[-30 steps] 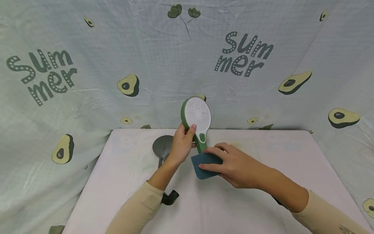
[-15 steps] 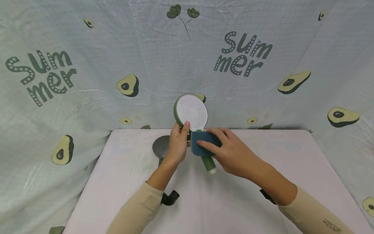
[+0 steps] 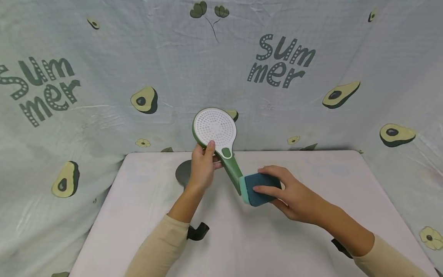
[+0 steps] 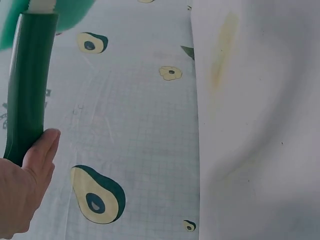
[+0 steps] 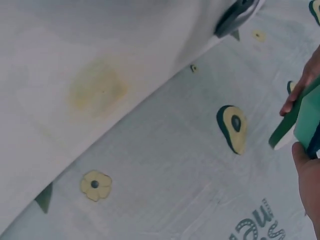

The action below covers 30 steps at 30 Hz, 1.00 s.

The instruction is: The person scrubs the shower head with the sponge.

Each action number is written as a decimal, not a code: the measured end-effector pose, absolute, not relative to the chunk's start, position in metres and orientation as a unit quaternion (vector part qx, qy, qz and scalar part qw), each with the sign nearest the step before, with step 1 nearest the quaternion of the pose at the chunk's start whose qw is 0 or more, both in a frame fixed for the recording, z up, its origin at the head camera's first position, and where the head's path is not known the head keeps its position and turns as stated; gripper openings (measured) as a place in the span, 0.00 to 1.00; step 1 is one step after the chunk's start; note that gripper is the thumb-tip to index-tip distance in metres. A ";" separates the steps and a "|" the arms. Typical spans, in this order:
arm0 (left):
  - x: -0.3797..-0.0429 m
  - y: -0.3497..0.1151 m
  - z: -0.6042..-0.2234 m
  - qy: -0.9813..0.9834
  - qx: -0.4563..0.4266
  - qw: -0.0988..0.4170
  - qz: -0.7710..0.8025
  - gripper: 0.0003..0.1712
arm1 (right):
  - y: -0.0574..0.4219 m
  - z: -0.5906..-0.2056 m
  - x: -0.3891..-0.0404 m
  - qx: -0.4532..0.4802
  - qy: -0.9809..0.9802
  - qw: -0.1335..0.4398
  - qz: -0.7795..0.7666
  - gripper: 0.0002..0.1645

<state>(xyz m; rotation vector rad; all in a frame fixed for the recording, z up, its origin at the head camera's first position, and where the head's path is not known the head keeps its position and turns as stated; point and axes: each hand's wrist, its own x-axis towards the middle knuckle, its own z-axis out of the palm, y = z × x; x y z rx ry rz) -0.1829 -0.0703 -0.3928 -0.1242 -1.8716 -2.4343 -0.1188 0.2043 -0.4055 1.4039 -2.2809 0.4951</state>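
My left hand (image 3: 202, 167) grips a hand shower (image 3: 215, 129) by its neck, with the thumb on the white nozzle face's edge. The green body is tilted, its head up and left, its handle (image 4: 31, 85) slanting down to the right. In my right hand (image 3: 294, 198) is a sponge (image 3: 261, 188), dark blue on one side and light green on the other, pinched between thumb and fingers. The light-green side lies against the lower end of the handle and hides its tip in the head view. In the right wrist view the sponge (image 5: 307, 117) overlaps the shower.
A grey shower head (image 3: 183, 173) lies on the white table (image 3: 263, 246) behind my left forearm, which covers part of it. Below that forearm a black elbow-shaped end (image 3: 198, 232) sticks out. Another black item (image 3: 340, 248) is partly under my right forearm. A printed cloth (image 3: 173, 77) hangs behind.
The sponge went up the handle to the neck, then back down to the lower end, its light-green side now showing. The hand shower has shifted left and tilted more.
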 end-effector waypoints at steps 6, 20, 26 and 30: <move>-0.184 -0.066 -0.396 -0.612 -0.035 0.054 -0.788 0.21 | 0.179 -0.401 -0.107 0.529 -0.810 0.245 0.054 0.29; -0.179 -0.069 -0.393 -0.561 -0.077 0.067 -0.822 0.24 | 0.198 -0.413 -0.117 0.468 -0.833 0.150 0.255 0.31; -0.178 -0.068 -0.393 -0.580 -0.078 0.088 -0.806 0.24 | 0.203 -0.411 -0.118 0.459 -0.845 0.156 0.224 0.38; -0.180 -0.065 -0.395 -0.590 -0.063 0.101 -0.798 0.24 | 0.187 -0.401 -0.112 0.492 -0.832 0.216 0.139 0.42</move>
